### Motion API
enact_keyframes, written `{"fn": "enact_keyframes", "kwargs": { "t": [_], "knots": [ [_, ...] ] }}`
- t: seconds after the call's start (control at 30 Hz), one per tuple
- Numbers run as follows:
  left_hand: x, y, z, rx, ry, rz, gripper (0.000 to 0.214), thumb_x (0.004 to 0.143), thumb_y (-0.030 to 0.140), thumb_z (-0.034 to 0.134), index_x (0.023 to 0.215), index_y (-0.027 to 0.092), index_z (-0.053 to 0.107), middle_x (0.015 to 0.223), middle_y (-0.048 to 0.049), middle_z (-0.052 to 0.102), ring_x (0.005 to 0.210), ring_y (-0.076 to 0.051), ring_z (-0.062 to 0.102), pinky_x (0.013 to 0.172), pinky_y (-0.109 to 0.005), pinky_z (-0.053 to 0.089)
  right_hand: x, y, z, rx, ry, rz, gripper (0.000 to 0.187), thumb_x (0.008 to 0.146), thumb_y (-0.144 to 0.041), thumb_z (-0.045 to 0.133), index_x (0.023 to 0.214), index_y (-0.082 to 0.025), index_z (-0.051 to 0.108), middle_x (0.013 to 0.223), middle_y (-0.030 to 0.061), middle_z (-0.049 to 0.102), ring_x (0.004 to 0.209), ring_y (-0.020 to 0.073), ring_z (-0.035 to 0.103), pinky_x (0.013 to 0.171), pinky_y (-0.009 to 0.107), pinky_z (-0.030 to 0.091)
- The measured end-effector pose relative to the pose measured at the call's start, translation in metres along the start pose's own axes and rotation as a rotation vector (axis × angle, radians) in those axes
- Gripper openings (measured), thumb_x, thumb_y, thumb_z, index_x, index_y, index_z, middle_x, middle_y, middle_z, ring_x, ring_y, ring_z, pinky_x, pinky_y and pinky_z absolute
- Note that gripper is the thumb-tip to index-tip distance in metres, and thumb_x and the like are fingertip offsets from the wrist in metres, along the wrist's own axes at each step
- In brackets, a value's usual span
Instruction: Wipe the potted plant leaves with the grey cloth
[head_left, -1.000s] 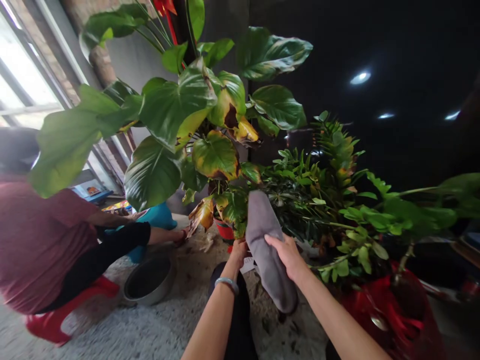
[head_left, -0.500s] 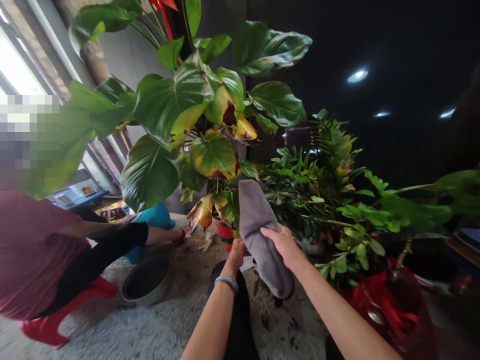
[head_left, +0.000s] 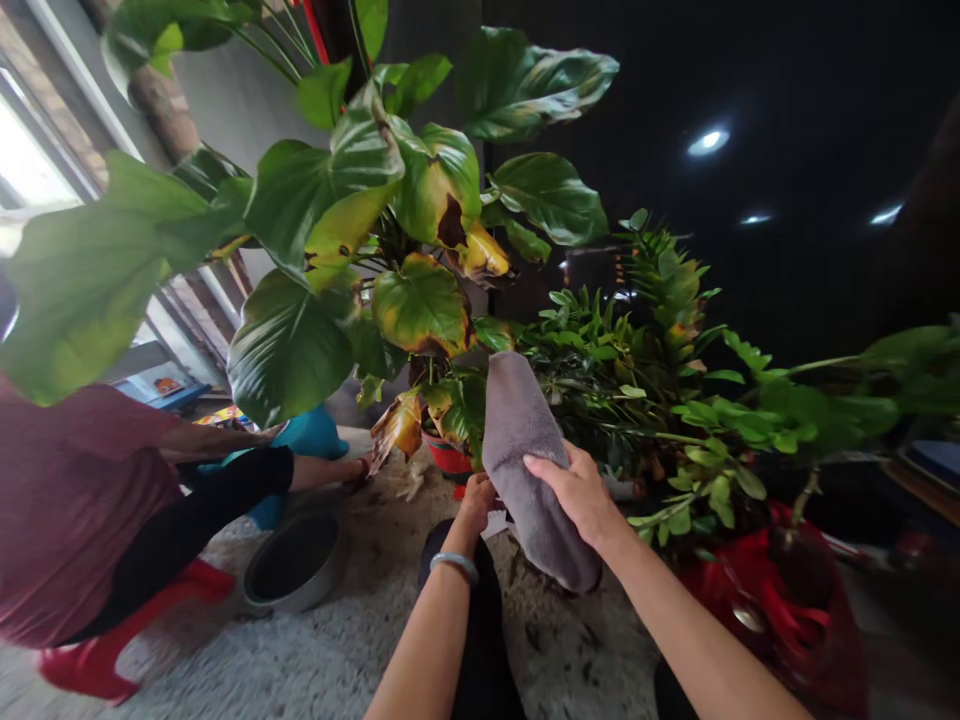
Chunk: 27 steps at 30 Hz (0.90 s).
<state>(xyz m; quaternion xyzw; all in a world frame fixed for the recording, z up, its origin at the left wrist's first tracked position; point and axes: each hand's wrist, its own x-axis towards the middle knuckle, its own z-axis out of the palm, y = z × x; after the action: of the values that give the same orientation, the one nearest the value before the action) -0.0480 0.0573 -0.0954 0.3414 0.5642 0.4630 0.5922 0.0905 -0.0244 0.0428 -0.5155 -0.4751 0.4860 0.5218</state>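
Note:
My right hand point(head_left: 576, 493) lies over a grey cloth point(head_left: 521, 440), fingers curled on it, and the cloth hangs folded down to about knee height. My left hand point(head_left: 475, 505), with a pale bangle at the wrist, reaches in under the cloth toward the low leaves; its fingers are mostly hidden, curled round something I cannot make out. Just beyond stands a big-leaved plant point(head_left: 337, 210) with yellowed, brown-edged leaves point(head_left: 424, 305) in a red pot point(head_left: 448, 458).
A second person in a maroon top point(head_left: 75, 510) sits on a red stool point(head_left: 97, 650) at left beside a metal bowl point(head_left: 296, 560). Bushy small-leaved plants point(head_left: 645, 360) fill the right, one in a red pot point(head_left: 765, 600). The floor is speckled stone.
The view has shifted slightly. My right hand and the grey cloth have risen a little against the leaves; my left hand stays under the cloth.

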Motion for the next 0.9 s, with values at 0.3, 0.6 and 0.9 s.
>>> {"fn": "enact_keyframes", "kwargs": {
  "t": [0.3, 0.6, 0.9],
  "knots": [
    [-0.002, 0.009, -0.008, 0.032, -0.004, -0.057, 0.027, 0.067, 0.020, 0.073, 0.053, 0.017, 0.049, 0.043, 0.0057, 0.049, 0.040, -0.009, 0.051, 0.041, -0.019, 0.037, -0.068, 0.044, -0.038, -0.016, -0.073, 0.289, 0.022, 0.052, -0.032, 0.069, 0.069, -0.019, 0.072, 0.066, 0.0036, 0.073, 0.067, 0.0245, 0.066, 0.064, 0.033, 0.050],
    [-0.007, 0.009, -0.006, 0.026, -0.078, -0.020, 0.024, 0.064, 0.026, 0.075, 0.058, 0.016, 0.054, 0.045, 0.0040, 0.054, 0.042, -0.009, 0.052, 0.041, -0.019, 0.038, -0.013, 0.004, -0.076, 0.425, 0.486, 0.226, 0.024, 0.050, -0.034, 0.072, 0.069, -0.020, 0.070, 0.063, 0.0057, 0.074, 0.064, 0.0274, 0.069, 0.060, 0.038, 0.054],
    [-0.010, 0.007, -0.004, 0.001, -0.079, 0.025, 0.033, 0.059, 0.031, 0.079, 0.055, 0.017, 0.050, 0.045, 0.0054, 0.053, 0.043, -0.009, 0.053, 0.040, -0.018, 0.038, -0.071, 0.036, -0.042, 0.268, 0.340, 0.333, 0.039, 0.046, -0.044, 0.076, 0.073, -0.016, 0.071, 0.063, 0.0065, 0.073, 0.069, 0.0295, 0.070, 0.065, 0.038, 0.055]
  ]
}}
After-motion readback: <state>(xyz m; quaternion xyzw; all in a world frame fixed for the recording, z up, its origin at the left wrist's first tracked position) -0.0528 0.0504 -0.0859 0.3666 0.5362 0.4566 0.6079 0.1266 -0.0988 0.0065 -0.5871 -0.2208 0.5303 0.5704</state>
